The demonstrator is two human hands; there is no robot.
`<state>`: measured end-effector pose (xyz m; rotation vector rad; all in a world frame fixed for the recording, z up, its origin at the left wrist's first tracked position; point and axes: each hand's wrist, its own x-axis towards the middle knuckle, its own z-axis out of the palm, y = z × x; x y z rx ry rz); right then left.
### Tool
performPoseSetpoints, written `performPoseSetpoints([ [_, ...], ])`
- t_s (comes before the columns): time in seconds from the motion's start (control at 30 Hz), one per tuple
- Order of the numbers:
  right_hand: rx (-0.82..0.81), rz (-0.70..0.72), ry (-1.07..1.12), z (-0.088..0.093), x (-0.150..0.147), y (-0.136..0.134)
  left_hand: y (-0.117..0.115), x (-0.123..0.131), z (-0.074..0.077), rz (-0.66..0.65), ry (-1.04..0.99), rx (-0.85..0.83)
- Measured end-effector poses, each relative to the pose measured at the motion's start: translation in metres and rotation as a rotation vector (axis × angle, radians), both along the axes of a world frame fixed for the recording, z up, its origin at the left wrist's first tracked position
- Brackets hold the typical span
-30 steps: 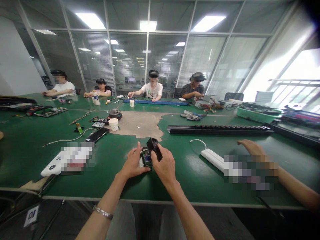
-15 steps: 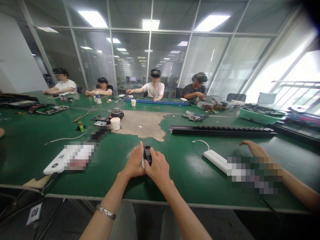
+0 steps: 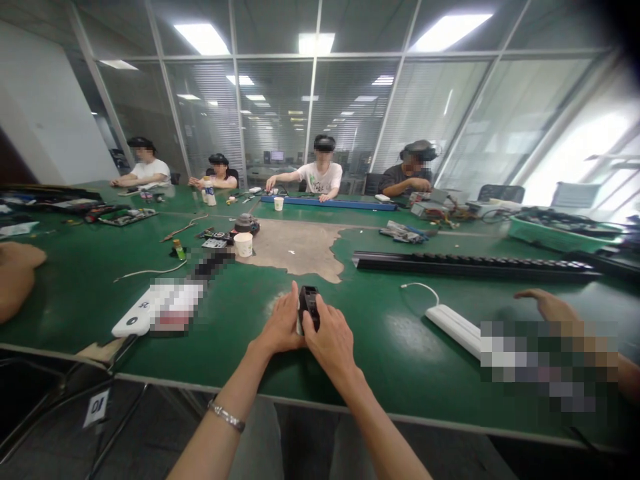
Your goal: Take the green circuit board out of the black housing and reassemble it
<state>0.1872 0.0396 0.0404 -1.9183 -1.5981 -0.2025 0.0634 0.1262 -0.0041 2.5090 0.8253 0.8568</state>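
Note:
A small black boxy device (image 3: 311,297) stands between my two hands, low over the green table (image 3: 220,360) near its front edge. Its lower part is hidden by my fingers, so I cannot tell whether it rests on the table. My left hand (image 3: 281,324) lies along its left side, fingers straight and close together. A thin whitish strip shows between that hand and the device; what it is I cannot make out. My right hand (image 3: 331,333) grips the device from the right, thumb and fingers curled round it.
A white power bank (image 3: 134,319) lies to the left, a white power strip (image 3: 453,328) to the right beside a co-worker's hand (image 3: 547,308). Ahead are a paper cup (image 3: 243,245), a brown mat (image 3: 295,247) and a long black rail (image 3: 475,265). Co-workers sit across the table.
The whole view has swung left, so things appear further right. The device shows more of its top between my hands. Another person's arm has come in at the left edge.

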Motion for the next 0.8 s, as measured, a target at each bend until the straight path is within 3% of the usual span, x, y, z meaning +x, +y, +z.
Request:
performPoseSetpoints([
  [0.23, 0.194, -0.05, 0.056, 0.014, 0.032, -0.002, -0.004, 0.0, 0.008, 0.002, 0.024, -0.052],
  [0.37, 0.122, -0.181, 0.004, 0.0, 0.057, -0.01, -0.005, 0.0, 0.01, -0.001, 0.034, -0.031],
  [0.57, 0.027, -0.213, -0.065, -0.026, 0.063, -0.019, -0.004, 0.001, 0.009, 0.018, 0.01, -0.064],
  [0.8, 0.079, -0.19, -0.074, -0.026, 0.064, -0.018, -0.006, 0.004, 0.011, 0.056, -0.043, -0.096],
])
